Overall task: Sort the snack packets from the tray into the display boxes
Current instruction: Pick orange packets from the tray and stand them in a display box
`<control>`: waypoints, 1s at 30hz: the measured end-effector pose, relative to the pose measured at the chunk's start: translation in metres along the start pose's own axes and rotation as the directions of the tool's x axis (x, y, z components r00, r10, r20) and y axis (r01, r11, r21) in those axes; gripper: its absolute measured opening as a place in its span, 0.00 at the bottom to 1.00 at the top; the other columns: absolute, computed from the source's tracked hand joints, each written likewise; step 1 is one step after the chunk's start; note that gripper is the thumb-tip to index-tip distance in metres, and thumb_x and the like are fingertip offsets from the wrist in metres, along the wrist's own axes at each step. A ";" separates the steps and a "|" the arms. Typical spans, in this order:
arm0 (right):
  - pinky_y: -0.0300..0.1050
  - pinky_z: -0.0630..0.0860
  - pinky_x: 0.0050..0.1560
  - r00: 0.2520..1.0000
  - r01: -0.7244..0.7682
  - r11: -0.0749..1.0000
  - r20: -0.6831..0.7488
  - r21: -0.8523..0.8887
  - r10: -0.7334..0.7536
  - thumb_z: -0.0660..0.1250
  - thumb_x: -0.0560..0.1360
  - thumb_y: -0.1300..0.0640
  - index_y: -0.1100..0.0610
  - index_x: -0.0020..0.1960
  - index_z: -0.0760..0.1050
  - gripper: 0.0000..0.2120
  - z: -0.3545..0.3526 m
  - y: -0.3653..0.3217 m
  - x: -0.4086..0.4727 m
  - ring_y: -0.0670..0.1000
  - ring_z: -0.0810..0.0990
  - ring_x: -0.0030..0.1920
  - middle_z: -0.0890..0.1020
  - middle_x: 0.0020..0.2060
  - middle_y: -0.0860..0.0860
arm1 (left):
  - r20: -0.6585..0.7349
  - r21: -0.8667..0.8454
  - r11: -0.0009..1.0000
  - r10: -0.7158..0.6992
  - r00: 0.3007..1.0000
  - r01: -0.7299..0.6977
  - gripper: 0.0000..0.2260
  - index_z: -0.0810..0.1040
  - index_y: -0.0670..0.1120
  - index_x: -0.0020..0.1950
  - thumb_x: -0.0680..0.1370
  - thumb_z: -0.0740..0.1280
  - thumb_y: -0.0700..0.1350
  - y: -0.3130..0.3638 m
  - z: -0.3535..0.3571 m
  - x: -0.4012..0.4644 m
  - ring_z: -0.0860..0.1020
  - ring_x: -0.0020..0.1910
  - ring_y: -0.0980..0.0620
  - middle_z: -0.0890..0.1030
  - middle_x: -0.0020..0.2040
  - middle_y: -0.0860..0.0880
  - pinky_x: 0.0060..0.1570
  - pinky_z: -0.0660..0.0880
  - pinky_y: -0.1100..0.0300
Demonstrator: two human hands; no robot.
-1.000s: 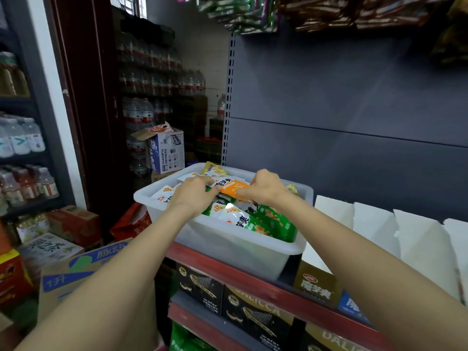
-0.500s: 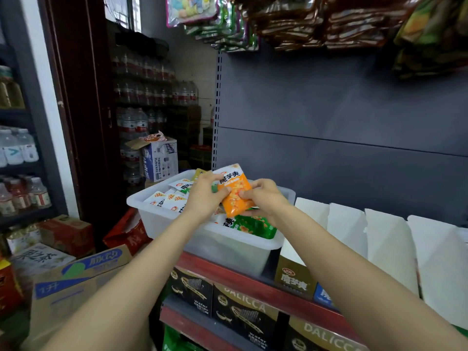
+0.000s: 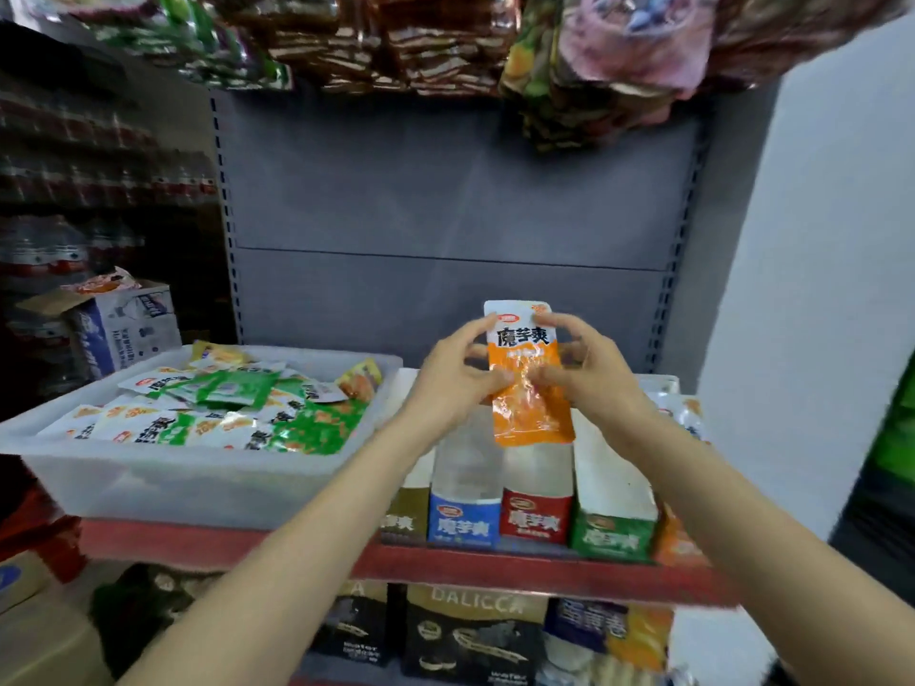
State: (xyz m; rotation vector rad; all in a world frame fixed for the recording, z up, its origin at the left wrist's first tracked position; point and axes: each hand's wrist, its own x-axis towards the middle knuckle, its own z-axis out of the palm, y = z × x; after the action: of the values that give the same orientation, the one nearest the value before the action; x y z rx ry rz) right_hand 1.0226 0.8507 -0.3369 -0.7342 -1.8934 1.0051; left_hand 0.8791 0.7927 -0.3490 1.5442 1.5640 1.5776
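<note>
On the left, the tray (image 3: 198, 467) sits on the red shelf (image 3: 445, 566), heaped with green and white packets (image 3: 232, 413). Right of it, the left hand (image 3: 448, 383) and right hand (image 3: 589, 373) both pinch one orange packet (image 3: 527, 388), upright above the row of boxes (image 3: 537, 517). Risk: it could land in the red or blue box directly below, since the orange box (image 3: 678, 542) stands farthest right. Packet and box fronts read 魔芋爽; cartons below read DALICCA.

Shop shelving and stock

Hanging snack bags (image 3: 445, 47) crowd above a grey back panel (image 3: 445, 215); an open carton (image 3: 124, 324) stands left; dark boxes (image 3: 470, 636), perhaps wafers, sit below.
</note>
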 end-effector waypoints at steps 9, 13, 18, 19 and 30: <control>0.46 0.81 0.40 0.985 -0.014 0.964 -0.172 -0.265 -0.033 0.68 0.70 0.71 0.47 0.68 0.65 0.33 -0.117 0.044 -0.029 0.52 0.79 0.49 0.77 0.51 0.51 | 0.204 0.110 0.987 0.089 0.975 -0.113 0.39 0.54 0.56 0.76 0.73 0.70 0.35 0.023 0.132 0.015 0.79 0.40 0.54 0.73 0.49 0.52 0.40 0.80 0.58; 0.34 0.75 0.34 0.980 -0.038 0.959 -0.196 -0.280 -0.018 0.68 0.71 0.70 0.47 0.70 0.61 0.35 -0.132 0.062 -0.038 0.46 0.78 0.46 0.74 0.51 0.47 | 0.244 0.213 0.962 0.119 0.963 -0.173 0.39 0.53 0.54 0.77 0.73 0.70 0.36 0.021 0.158 0.014 0.76 0.36 0.59 0.77 0.52 0.48 0.33 0.73 0.70; 0.31 0.71 0.32 0.985 -0.081 0.939 -0.171 -0.333 0.024 0.69 0.71 0.69 0.48 0.73 0.57 0.37 -0.136 0.079 -0.048 0.42 0.76 0.39 0.74 0.45 0.46 | 0.262 0.333 0.922 0.110 0.959 -0.197 0.39 0.52 0.54 0.77 0.73 0.70 0.36 0.010 0.169 0.010 0.76 0.46 0.56 0.76 0.62 0.46 0.35 0.72 0.72; 0.30 0.70 0.32 0.987 -0.080 0.931 -0.160 -0.356 0.023 0.70 0.71 0.68 0.49 0.73 0.56 0.38 -0.135 0.081 -0.050 0.42 0.76 0.39 0.75 0.44 0.46 | 0.258 0.349 0.918 0.102 0.961 -0.191 0.40 0.52 0.54 0.77 0.73 0.71 0.36 0.008 0.171 0.009 0.77 0.48 0.54 0.75 0.63 0.46 0.37 0.73 0.71; 0.38 0.74 0.45 0.992 -0.059 0.872 -0.128 -0.485 -0.004 0.71 0.71 0.65 0.52 0.74 0.55 0.39 -0.129 0.087 -0.047 0.51 0.78 0.52 0.78 0.59 0.54 | 0.123 0.481 0.869 0.066 0.990 -0.118 0.38 0.56 0.51 0.76 0.73 0.72 0.38 0.007 0.178 0.010 0.71 0.64 0.48 0.68 0.67 0.44 0.46 0.71 0.66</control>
State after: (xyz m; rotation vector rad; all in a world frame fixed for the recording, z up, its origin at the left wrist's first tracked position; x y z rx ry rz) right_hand 1.1673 0.9039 -0.3897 -1.0904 -2.0489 0.4723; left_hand 1.0350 0.8711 -0.3843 1.9504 1.9561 1.1716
